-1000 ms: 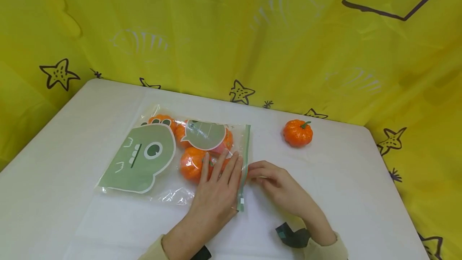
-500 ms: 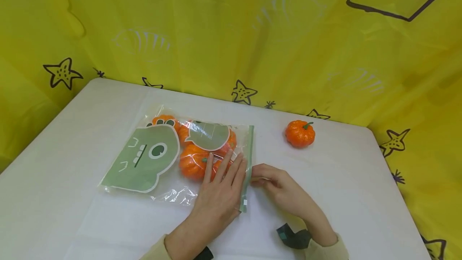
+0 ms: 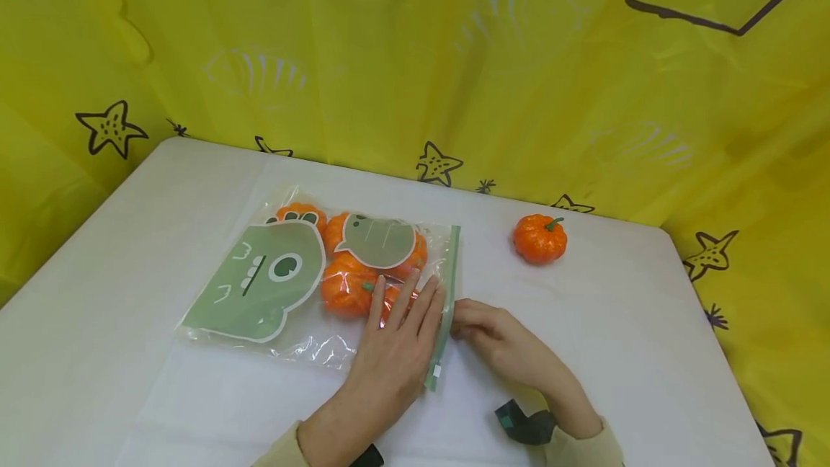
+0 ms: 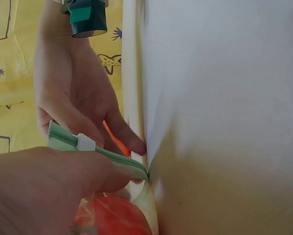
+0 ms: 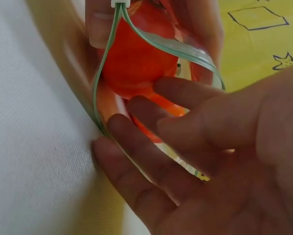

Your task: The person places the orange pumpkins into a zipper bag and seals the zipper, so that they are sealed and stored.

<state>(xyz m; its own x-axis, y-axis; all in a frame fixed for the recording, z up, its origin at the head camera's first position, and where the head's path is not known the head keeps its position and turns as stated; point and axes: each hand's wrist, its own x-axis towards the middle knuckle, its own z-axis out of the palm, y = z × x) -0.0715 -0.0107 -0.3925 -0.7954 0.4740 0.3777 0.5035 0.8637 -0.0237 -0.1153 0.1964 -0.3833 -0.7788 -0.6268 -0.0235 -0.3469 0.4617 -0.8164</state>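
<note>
A clear zip bag (image 3: 305, 341) with a green cartoon print and green zip edge lies flat, holding several small orange pumpkins (image 3: 346, 287). My left hand (image 3: 392, 359) rests on it near the mouth, fingers straight over a pumpkin; in the left wrist view its thumb lies along the zip edge (image 4: 122, 159). The right hand (image 3: 512, 348) is at the mouth, fingers loosely bent. In the right wrist view the mouth gapes, and the right hand's fingertips (image 5: 168, 90) are at the opening beside a red-orange pumpkin (image 5: 139, 58). A white slider (image 4: 85, 142) sits on the zip.
Another orange pumpkin (image 3: 540, 239) with a green stem stands at the back right of the white table (image 3: 616, 352). A yellow curtain (image 3: 389, 56) with starfish drawings hangs behind the table. Dark straps (image 3: 528, 425) are at the wrists.
The pumpkin under my left hand and the bag's contents have shifted slightly away from me. The zip edge now slants more, its near end nearer me. Both hands stay almost in place.
</note>
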